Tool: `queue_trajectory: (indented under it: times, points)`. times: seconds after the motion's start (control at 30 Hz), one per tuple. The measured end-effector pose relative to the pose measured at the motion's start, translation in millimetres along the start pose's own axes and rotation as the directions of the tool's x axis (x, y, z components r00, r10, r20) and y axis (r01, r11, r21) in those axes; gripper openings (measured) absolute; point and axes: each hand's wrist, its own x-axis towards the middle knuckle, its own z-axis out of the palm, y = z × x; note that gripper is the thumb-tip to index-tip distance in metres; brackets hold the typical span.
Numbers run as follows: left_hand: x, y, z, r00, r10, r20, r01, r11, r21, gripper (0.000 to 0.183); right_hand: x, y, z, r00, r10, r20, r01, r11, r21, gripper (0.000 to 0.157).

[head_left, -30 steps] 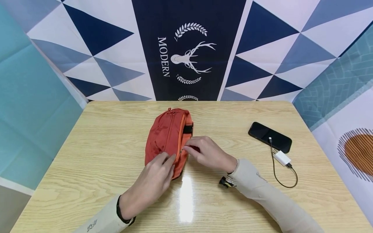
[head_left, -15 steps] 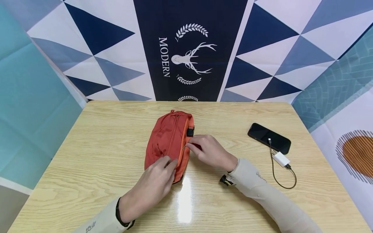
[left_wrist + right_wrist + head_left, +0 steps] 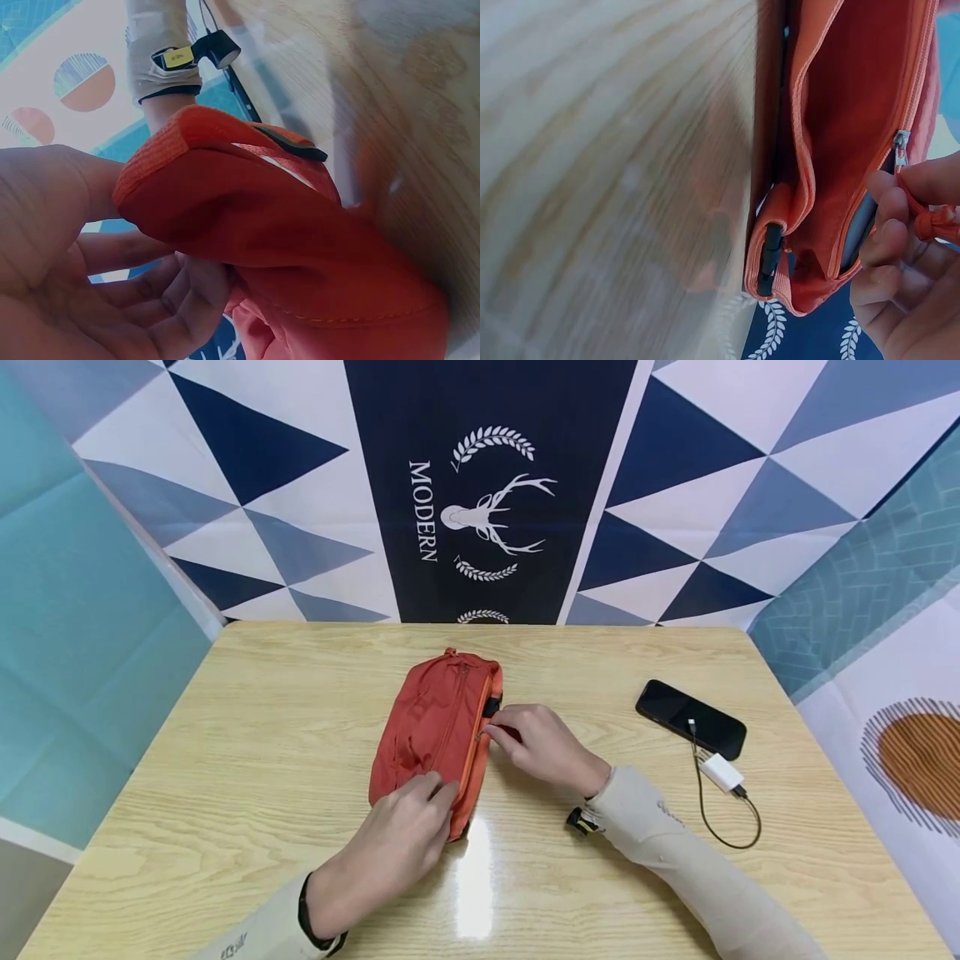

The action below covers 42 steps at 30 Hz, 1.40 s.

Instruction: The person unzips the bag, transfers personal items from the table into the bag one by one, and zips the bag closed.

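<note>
A red waist bag (image 3: 431,718) with orange edging stands on the table, its zipper facing right. My left hand (image 3: 397,827) grips the bag's near end, thumb on one side and fingers on the other in the left wrist view. With thumb and forefinger, my right hand (image 3: 540,745) pinches the knotted red cord of the zipper pull (image 3: 936,223), just by the metal slider (image 3: 901,141). Between slider and far end the zipper gapes, showing a grey-dark inside (image 3: 861,225). A black buckle (image 3: 770,259) sits on the strap at the far end.
Right of the bag, a black phone (image 3: 690,718) lies flat on the wooden table (image 3: 262,735). A white charger (image 3: 722,772) with a dark cable (image 3: 712,831) lies beside it, the cable's plug end over the phone. A patterned backdrop (image 3: 495,510) rises behind the table.
The right hand has drawn the zipper slider along toward the bag's far end. Meanwhile the bag has slid slightly toward me and turned, the left hand still gripping it.
</note>
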Motion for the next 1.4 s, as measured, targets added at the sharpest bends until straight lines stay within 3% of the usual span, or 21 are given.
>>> queue_trajectory:
  times: [0.6, 0.87, 1.4]
  points:
    - [-0.2, 3.8, 1.2, 0.999, 0.01, 0.053, -0.011, 1.0, 0.013, 0.017, -2.2, 16.3, 0.8, 0.996, 0.081, -0.041, -0.084, 0.993, -0.081, 0.019]
    - [-3.1, 3.6, 0.0, 0.993, -0.023, 0.117, 0.019, 0.999, 0.036, 0.019, -0.9, 30.8, -1.0, 0.994, 0.1, -0.046, -0.103, 0.992, -0.076, 0.02]
    - [-4.7, 0.4, 3.1, 0.985, -0.03, 0.17, 0.022, 0.999, 0.045, 0.023, -2.2, 49.5, -9.6, 0.977, 0.212, 0.017, -0.211, 0.976, -0.057, 0.021]
